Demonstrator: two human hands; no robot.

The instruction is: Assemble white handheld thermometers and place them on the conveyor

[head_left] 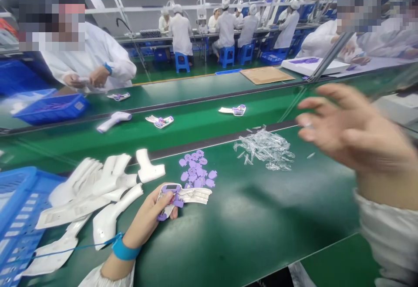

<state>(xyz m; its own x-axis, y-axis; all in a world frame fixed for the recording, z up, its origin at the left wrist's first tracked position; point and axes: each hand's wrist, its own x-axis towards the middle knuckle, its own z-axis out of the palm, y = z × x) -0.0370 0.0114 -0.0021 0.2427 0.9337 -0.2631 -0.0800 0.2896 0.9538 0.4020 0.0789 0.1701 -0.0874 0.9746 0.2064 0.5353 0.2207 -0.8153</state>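
My left hand point(150, 213) is closed around the head of an open, half-assembled infrared thermometer point(196, 195), white with purple parts and a small dark display. Its white handle points right, and my thumb presses on the inside. A blue strap circles that wrist. Just beyond lies a pile of small purple plastic parts point(196, 169). My right hand point(339, 126) is raised at the right, blurred, fingers apart and curved, with no held thing visible. Left of and below it, a heap of clear plastic pieces point(266, 147) lies on the green table point(261, 226).
White shell halves point(107, 178) are piled at left beside a blue basket point(19, 217). On the green conveyor belt point(196, 115) lie two open thermometers and a closed-looking one point(114, 121). Across it, co-workers sit near a blue bin point(52, 108), cardboard point(266, 75) and a white tray point(313, 65).
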